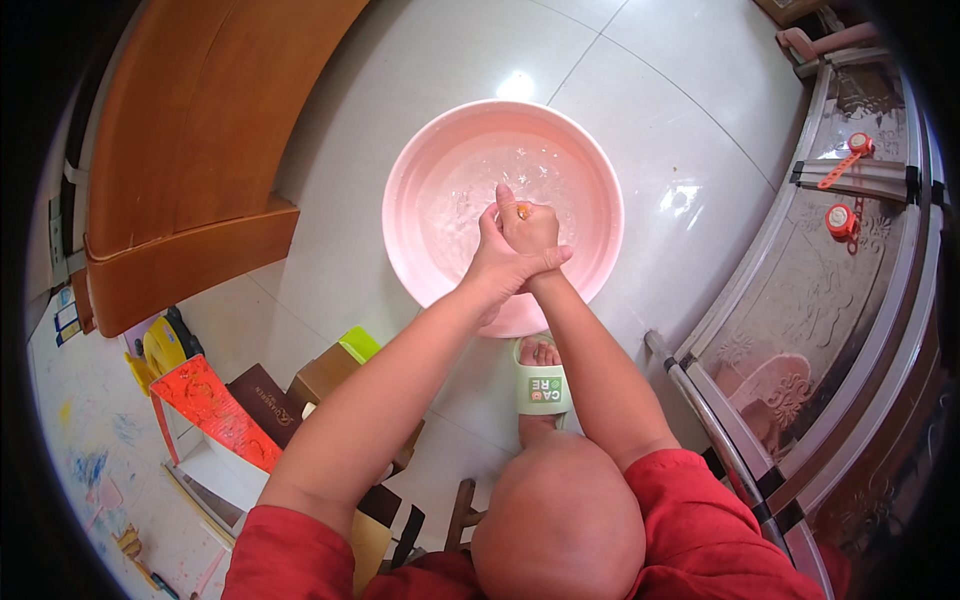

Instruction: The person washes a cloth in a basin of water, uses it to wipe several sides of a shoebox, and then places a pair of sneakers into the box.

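A round pink basin (412, 170) stands on the floor ahead of me, with clear, rippled water (500, 165) in it. Over its near half my two hands are pressed together. My left hand (497, 268) wraps round my right hand near the wrist, its fingers closed. My right hand (534, 232) is curled, and a small orange thing (523, 211) peeks out between its fingers; its kind cannot be made out. Both forearms are bare below red sleeves. The palms and most fingertips are hidden.
A wooden cabinet (190, 120) rises at the left. Nearer lie a red-orange folder (215, 410), a brown box (330, 375) and a yellow toy (165, 345). At the right leans a metal-framed panel (780, 290) with orange clips. My foot wears a green slipper (541, 390) beside the basin.
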### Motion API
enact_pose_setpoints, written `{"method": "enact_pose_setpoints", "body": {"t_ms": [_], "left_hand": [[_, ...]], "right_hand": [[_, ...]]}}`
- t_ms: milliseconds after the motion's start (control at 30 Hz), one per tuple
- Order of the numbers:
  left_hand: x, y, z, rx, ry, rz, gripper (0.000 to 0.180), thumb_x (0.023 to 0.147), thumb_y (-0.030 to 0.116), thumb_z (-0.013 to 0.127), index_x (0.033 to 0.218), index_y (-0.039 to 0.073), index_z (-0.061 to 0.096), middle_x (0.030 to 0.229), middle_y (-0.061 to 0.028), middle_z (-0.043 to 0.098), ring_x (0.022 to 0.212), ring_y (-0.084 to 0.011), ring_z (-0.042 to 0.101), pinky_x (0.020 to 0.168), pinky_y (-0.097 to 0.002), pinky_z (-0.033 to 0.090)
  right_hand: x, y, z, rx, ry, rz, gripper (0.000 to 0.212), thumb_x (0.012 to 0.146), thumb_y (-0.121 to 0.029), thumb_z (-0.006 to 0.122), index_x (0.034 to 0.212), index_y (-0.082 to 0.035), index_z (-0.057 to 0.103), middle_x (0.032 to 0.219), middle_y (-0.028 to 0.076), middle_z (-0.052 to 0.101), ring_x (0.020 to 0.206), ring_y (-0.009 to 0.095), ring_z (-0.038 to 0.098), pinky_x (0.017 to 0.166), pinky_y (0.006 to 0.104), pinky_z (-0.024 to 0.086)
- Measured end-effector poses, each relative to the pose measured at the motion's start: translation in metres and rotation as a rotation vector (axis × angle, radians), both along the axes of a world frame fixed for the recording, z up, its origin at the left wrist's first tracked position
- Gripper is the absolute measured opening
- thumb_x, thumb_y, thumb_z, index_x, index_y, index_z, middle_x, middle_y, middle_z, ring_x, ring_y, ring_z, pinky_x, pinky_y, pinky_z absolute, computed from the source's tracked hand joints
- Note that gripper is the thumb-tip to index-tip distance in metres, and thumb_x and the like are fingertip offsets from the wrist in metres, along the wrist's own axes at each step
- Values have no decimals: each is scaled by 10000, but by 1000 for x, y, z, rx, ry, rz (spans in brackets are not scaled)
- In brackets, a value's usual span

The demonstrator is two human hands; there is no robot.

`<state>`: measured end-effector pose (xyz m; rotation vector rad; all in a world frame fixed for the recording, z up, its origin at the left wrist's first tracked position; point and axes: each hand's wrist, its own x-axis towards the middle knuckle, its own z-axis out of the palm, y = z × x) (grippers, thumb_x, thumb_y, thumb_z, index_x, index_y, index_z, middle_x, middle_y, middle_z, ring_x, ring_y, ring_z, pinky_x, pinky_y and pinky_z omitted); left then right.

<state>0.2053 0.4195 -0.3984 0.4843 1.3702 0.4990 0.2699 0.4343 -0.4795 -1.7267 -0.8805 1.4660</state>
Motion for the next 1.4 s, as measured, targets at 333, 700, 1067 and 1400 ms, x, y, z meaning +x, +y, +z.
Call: {"method": "enact_pose_setpoints", "body": {"t_ms": [333,700,1067,1400], "left_hand": [[6,-14,-17,37,181,-22,1009,637,178,837,1397,37,189,1324,-180,397,1212,-263,470,976,-361,453],[-21,-20,-50,138,35,-88,890,784,280,747,1443,145,163,1369,-115,392,1233,-259,443,976,-424,426],[-54,10,-15,395,260,-287,510,781,244,773,1213,69,564,1503,-166,302,1388,-288,302,1061,-377,333],[-65,19,7,350,200,58,212,856,144,696,1016,65,581,923,-31,635,931,-112,601,798,-234,484]], "right_hand": [[-5,-12,-13,30,-14,-46,472,905,-257,538,527,23,509,474,109,475,423,179,410,449,377,342],[17,-8,-21,-17,432,-118,474,938,-369,526,645,-2,592,526,101,554,413,172,479,421,307,418],[34,2,32,-129,814,14,770,918,-487,561,1458,-79,195,1173,157,550,839,205,631,703,313,525],[51,7,38,47,463,187,486,762,-257,792,1126,17,625,1048,120,627,992,198,607,837,320,494]]}}
